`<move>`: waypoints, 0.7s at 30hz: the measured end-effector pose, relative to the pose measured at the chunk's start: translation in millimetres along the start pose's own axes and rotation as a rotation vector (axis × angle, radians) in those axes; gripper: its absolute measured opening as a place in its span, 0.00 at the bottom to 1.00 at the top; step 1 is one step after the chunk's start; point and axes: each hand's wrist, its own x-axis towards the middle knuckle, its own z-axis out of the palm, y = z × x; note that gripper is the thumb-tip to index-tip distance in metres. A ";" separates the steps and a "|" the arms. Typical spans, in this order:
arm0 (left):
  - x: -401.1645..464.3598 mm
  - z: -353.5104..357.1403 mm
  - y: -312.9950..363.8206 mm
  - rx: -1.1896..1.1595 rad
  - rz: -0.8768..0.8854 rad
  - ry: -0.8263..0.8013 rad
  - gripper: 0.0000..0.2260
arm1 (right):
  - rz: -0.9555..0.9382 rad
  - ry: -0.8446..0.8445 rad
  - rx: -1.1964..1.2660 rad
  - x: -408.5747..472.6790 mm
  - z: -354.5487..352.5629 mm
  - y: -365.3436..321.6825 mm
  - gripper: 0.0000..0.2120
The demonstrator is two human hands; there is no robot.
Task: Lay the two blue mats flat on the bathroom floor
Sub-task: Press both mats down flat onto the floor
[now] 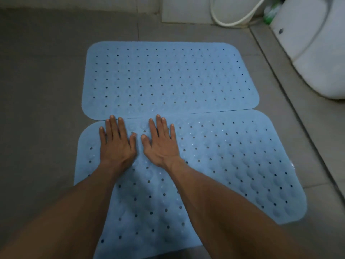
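Observation:
Two light blue perforated mats lie on the grey tiled floor, one behind the other. The far mat (171, 79) lies flat, its near long edge meeting the near mat (233, 161) along a seam. The near mat spreads toward me, and its suction cups show as bumps. My left hand (116, 141) presses palm down with straight, spread fingers on the near mat's far left part. My right hand (161, 141) presses flat the same way just to its right, thumbs almost touching. My forearms cover part of the near mat.
A white toilet (317, 53) stands at the right on a raised tiled strip (291, 113). A white hose (231, 21) loops at the back wall, with a green-and-white item (269, 14) beside it. Bare grey floor (41, 90) stretches to the left of the mats.

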 end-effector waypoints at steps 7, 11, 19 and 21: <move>-11.0 -24.6 48.0 0.004 0.029 -0.080 0.32 | -0.052 -0.033 0.357 -27.5 -56.1 63.4 0.27; -12.8 -18.1 129.1 -0.050 0.089 0.046 0.32 | -0.020 0.080 0.046 -52.6 -69.7 154.7 0.28; -16.9 24.8 294.6 -0.187 0.175 0.140 0.31 | 0.075 0.227 -0.104 -51.5 -99.6 292.8 0.32; -5.0 30.8 313.3 -0.168 0.156 0.156 0.31 | 0.069 0.263 -0.107 -39.9 -104.5 306.5 0.32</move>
